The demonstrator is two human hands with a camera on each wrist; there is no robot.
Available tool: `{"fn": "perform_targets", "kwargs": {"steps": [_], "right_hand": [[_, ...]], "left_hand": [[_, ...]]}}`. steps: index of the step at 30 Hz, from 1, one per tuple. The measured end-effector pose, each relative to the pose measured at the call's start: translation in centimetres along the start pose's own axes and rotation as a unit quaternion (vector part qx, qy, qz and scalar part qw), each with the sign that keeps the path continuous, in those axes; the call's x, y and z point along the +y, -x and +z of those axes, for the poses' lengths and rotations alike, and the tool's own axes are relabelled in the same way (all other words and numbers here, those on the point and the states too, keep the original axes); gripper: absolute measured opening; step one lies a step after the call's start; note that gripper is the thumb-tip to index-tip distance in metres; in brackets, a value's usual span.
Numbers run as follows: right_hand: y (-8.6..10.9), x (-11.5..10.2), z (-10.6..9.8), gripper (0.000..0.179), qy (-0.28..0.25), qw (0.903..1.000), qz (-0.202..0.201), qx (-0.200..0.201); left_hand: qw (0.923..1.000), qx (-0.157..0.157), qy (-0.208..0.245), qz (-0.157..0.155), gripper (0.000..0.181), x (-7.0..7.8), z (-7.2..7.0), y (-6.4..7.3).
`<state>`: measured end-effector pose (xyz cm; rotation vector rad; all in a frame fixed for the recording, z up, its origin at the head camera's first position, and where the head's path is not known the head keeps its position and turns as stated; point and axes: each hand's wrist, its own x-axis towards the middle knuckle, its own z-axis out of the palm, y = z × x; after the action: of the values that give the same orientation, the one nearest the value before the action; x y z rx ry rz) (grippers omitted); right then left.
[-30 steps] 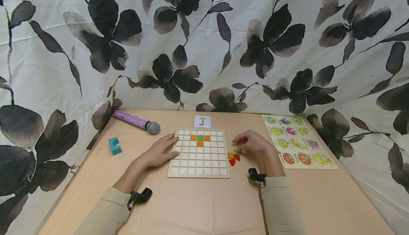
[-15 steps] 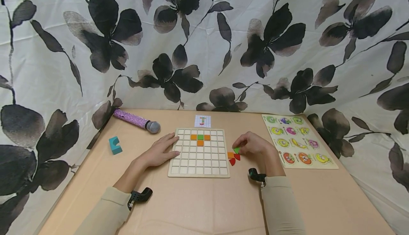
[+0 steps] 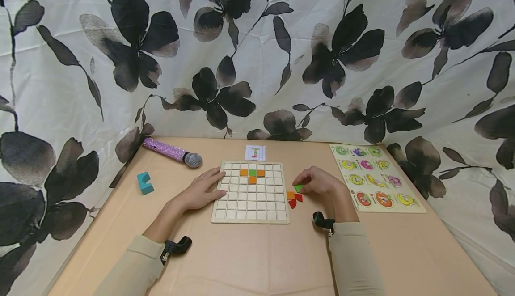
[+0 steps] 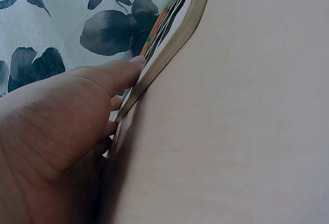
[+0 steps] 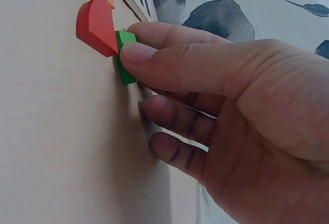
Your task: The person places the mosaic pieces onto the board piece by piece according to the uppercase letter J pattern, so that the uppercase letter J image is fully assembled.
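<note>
In the head view my left hand [image 3: 203, 191] rests at the left side of a white grid board [image 3: 250, 219], fingers stretched and tips on its edge. The left wrist view has the thumb [image 4: 126, 75] against the board's side. Right of the board, my right hand [image 3: 322, 184] pinches a small green block [image 5: 126, 74] between thumb and index finger, its other fingers loosely bent. Beside that block lie two red round-edged pieces [image 5: 96, 29] and an orange square block [image 3: 290, 195]. Three orange squares and one green square [image 3: 252, 173] sit in the board's upper cells.
A small printed grid card [image 3: 255, 153] lies behind the board. At the back left are a purple glittery microphone [image 3: 166, 150] and a blue notched block [image 3: 145, 183]. A fruit-picture sheet [image 3: 372, 179] lies at right. A floral cloth [image 3: 257, 54] hangs behind the table.
My right thumb and index finger have come together on the green block and turned it slightly. My left hand and the board have stayed in place.
</note>
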<state>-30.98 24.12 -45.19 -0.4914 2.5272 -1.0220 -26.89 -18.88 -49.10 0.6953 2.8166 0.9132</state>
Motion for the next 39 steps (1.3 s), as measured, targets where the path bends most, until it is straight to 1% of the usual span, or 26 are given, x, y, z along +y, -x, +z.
{"fn": "perform_targets", "kwargs": {"steps": [6,10,12,15,23,30,39], "right_hand": [[-0.21,0.30,0.16,0.020,-0.007,0.9999,0.003,0.008],[-0.23,0.37,0.20,0.019,-0.006,0.9998,-0.004,0.017],[-0.21,0.36,0.18,0.018,-0.005,0.9997,-0.007,0.025],[-0.17,0.35,0.11,0.017,-0.005,0.9993,-0.007,0.038],[-0.06,0.25,-0.20,0.013,-0.021,0.9981,0.007,0.058],[-0.23,0.40,-0.23,0.017,-0.050,0.9968,0.014,0.061],[-0.43,0.26,-0.16,0.020,-0.056,0.9966,0.009,0.060]], "left_hand": [[1.0000,-0.001,0.000,-0.002,0.074,-0.11,0.13,0.09],[1.0000,0.000,0.001,-0.001,0.074,-0.26,0.21,0.08],[1.0000,0.003,-0.002,0.005,0.074,-0.29,0.24,0.08],[1.0000,0.001,-0.001,0.004,0.074,-0.21,0.22,0.05],[1.0000,0.001,-0.002,0.002,0.074,0.02,0.11,0.10],[1.0000,-0.002,-0.001,-0.001,0.074,-0.03,0.07,0.04],[1.0000,-0.003,0.000,-0.003,0.075,0.02,-0.01,-0.04]]}}
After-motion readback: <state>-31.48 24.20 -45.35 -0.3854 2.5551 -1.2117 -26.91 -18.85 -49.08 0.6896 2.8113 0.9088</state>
